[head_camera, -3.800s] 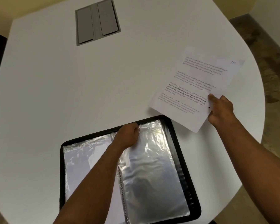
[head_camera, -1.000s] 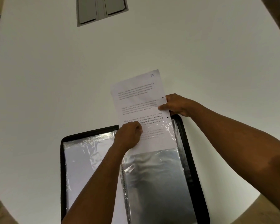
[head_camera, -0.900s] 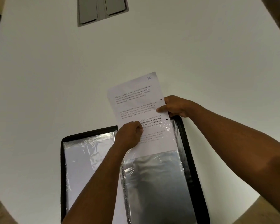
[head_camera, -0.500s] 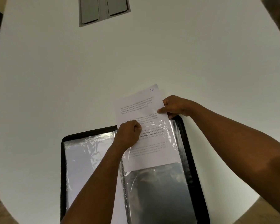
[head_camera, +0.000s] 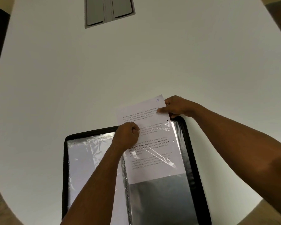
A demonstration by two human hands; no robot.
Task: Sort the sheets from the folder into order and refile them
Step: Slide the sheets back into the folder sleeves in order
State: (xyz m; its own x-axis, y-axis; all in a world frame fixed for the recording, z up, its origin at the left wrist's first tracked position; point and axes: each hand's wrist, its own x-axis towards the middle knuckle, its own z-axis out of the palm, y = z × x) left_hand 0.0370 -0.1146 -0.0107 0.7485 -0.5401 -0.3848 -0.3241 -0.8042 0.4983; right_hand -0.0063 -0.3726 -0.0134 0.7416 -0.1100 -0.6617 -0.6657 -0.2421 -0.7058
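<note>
A black folder [head_camera: 192, 153] lies open on the white table, its clear plastic sleeves showing. A printed sheet [head_camera: 151, 153] marked 10 in its top right corner sits partway inside the right-hand sleeve [head_camera: 159, 197], its upper part sticking out past the folder's far edge. My left hand [head_camera: 127, 135] pinches the sleeve's top edge at the sheet's left side. My right hand [head_camera: 175, 107] pinches the sheet's top right corner, thumb on the paper. The left-hand sleeve [head_camera: 88, 161] holds a white sheet.
The white round table [head_camera: 136, 65] stretches beyond the folder. A grey cable hatch [head_camera: 109, 11] is set into its far side. Floor shows past the table's rim at the right and lower left.
The sheet was carried from the table's right side to the folder and has slid steadily deeper into the right sleeve. My right hand moved up to the sheet's top corner.
</note>
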